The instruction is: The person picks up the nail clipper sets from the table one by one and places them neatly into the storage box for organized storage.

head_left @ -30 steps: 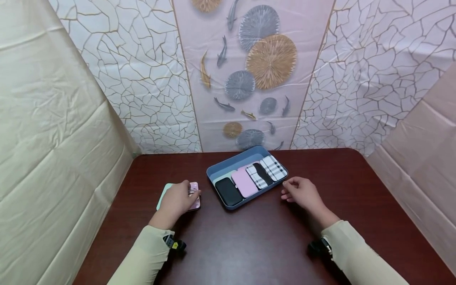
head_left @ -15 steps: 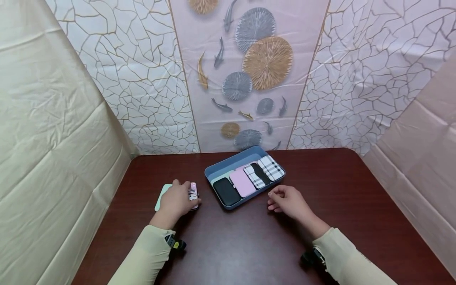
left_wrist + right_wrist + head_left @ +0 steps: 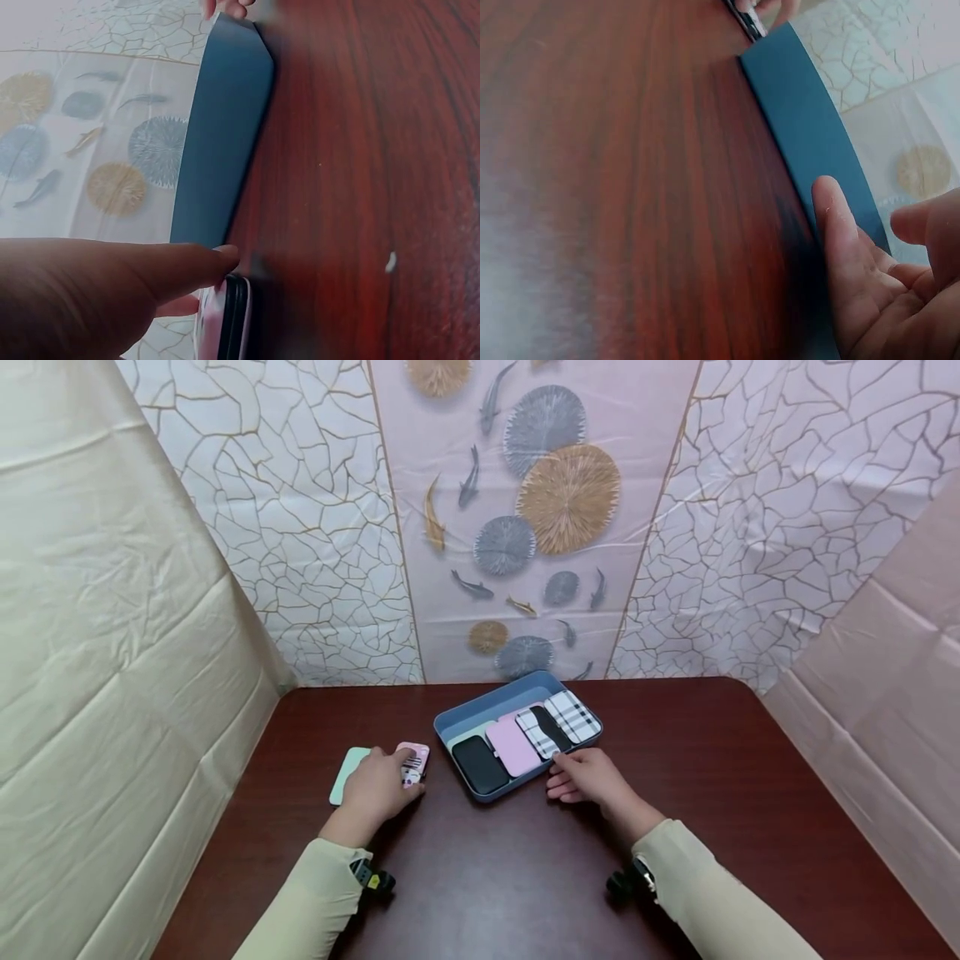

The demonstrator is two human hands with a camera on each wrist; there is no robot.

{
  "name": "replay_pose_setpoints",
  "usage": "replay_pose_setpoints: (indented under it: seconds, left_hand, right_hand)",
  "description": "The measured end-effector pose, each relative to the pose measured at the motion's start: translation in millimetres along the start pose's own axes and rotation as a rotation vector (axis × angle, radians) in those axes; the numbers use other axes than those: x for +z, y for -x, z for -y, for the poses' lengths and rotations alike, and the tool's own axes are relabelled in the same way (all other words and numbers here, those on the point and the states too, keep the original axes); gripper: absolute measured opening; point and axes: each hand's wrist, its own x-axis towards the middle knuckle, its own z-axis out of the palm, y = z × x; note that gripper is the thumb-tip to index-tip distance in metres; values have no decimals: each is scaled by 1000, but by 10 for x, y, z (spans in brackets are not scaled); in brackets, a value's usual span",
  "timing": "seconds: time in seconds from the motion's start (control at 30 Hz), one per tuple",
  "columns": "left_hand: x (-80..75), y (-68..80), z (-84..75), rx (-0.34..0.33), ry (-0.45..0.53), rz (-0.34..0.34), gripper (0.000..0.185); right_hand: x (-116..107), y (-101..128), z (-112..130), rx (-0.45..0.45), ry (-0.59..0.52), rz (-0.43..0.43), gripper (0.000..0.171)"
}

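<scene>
My left hand (image 3: 372,789) grips a flat pink patterned case (image 3: 414,765) by its edges, left of the box. Its black and pink layered edge (image 3: 236,319) shows in the left wrist view, with the thumb at its end. A mint-green flat piece (image 3: 347,774) lies partly under that hand. At the front right of a shallow blue box (image 3: 467,714), my right hand (image 3: 588,778) has its thumb over the rim and its fingers outside the wall. Along the box's front lie a black case (image 3: 480,764), a pink case (image 3: 513,747) and plaid pieces (image 3: 573,716).
Dark red-brown wooden table (image 3: 480,877) under everything. Behind it hangs a patterned cloth (image 3: 570,493), with a plain cream cloth (image 3: 150,610) at the left side. A strip along the box's back is bare blue floor.
My right hand has moved left to the front rim of the box. The pink patterned case has shifted slightly right in my left hand. The box stays in place.
</scene>
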Motion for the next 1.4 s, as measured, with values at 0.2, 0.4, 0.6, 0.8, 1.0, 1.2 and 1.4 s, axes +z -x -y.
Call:
replay_pose_setpoints:
  seconds: [0.2,0.4,0.6,0.8,1.0,1.2,1.4]
  left_hand:
    - [40,-18,21,32,67,-44,81]
    - [37,-37,87,36,141,-96,79]
    - [-29,-49,74,49,184,-149,76]
    - [-200,-67,-37,75,215,-205,70]
    - [-340,-184,-214,137,226,-224,62]
    - [-383,-392,-440,169,225,-180,58]
    - [-335,-589,-632,161,222,-118,59]
  right_hand:
    - [-50,-98,-31,36,-39,10,46]
    - [-74,-154,-66,31,-36,6,45]
    - [-106,-163,-112,26,-54,17,48]
    - [-98,-171,-126,34,-66,21,46]
    - [-98,-173,-134,31,-70,26,45]
    - [-101,-180,-151,16,-77,35,46]
    - [-125,-191,-179,15,-89,28,45]
